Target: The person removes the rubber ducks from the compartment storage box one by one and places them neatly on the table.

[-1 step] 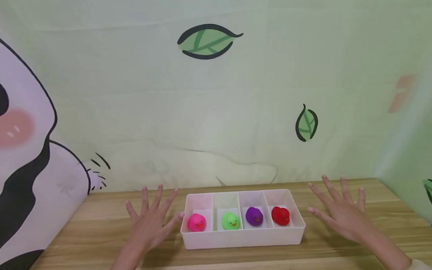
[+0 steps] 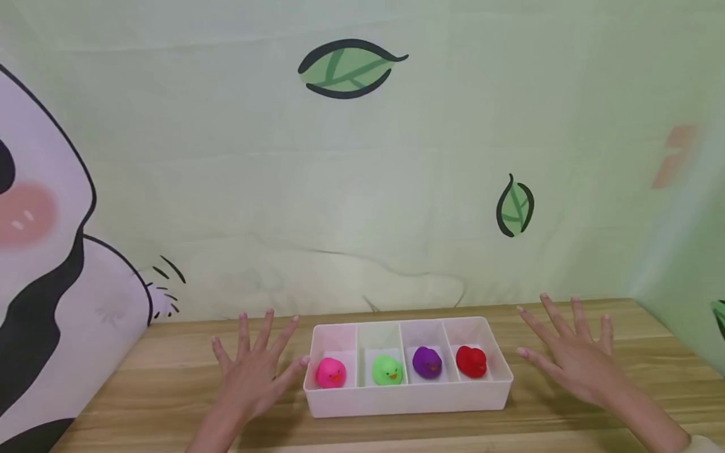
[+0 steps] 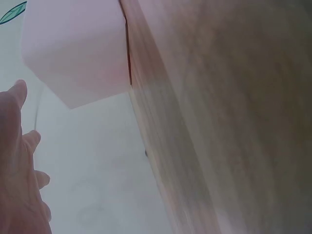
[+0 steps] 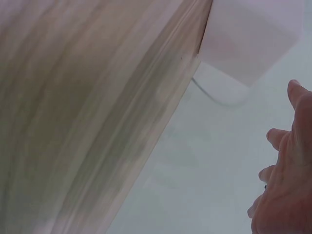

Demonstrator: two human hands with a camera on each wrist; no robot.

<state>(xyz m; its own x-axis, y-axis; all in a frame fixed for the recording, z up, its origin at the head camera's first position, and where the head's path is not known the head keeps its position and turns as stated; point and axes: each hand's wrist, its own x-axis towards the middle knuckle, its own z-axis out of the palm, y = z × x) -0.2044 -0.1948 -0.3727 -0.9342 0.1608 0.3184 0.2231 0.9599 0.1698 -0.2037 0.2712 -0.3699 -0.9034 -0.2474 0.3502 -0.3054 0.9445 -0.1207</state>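
Ducks [image 2: 387, 370] are being shown by the head view alone, their tray [image 2: 408, 401] being aligned lengthwise left to right, left hand [image 2: 249, 380] and right hand [image 2: 583, 363] being held fingers apart

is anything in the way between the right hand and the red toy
Sideways, yes: the right-hand wall of the box stands between the right hand and the red toy. From above, nothing visible covers the toy.

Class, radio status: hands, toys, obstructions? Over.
Left hand, right hand: spread, empty. Pink duck, green duck, purple duck, red toy: separate compartments, white tray. No obstruction visible.
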